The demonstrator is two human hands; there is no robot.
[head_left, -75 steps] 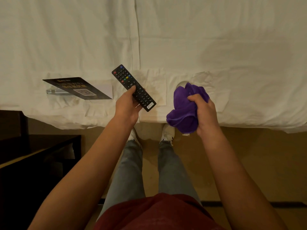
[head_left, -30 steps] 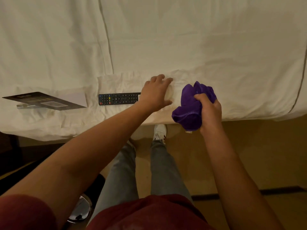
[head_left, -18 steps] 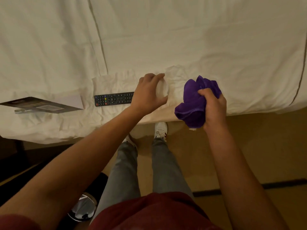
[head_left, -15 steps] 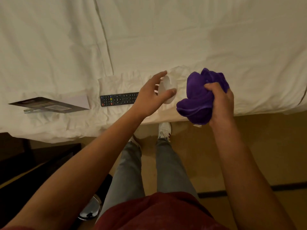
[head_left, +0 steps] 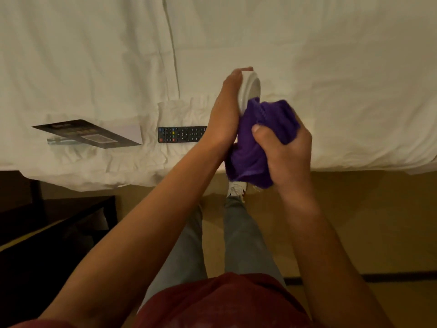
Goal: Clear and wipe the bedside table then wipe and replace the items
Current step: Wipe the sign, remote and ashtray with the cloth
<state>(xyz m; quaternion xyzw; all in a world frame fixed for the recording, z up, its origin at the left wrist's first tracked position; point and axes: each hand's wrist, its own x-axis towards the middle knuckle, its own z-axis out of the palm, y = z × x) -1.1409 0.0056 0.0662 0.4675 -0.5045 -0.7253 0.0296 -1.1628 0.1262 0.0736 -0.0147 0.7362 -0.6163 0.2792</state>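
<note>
Above the edge of the bed [head_left: 307,67], a person stands with both forearms raised over the rumpled white sheet. The left hand [head_left: 224,117] holds a small white dish [head_left: 251,89] on edge, fingertips hooked over its top rim and palm against its back; the dish is round, smooth and glossy, with a shallow lip. The right hand [head_left: 283,147] is clenched around a bunched purple cloth [head_left: 257,138], thumb pressed into the folds, and pushes the soft, nappy fabric against the lower face of the dish. The cloth hangs in a loose wad below both hands.

On the sheet, left of the hands, a slim black remote [head_left: 181,134] lies flat, its rows of small coloured buttons facing up; its right end is hidden behind the left wrist. Farther left rests a dark printed card [head_left: 87,133] on a clear stand, tilted, with a white sheet of paper beneath its right corner. A dark wooden table [head_left: 54,223] stands at lower left, beside the bed. Grey trousers, a white shoe and a red shirt hem fill the lower centre.
</note>
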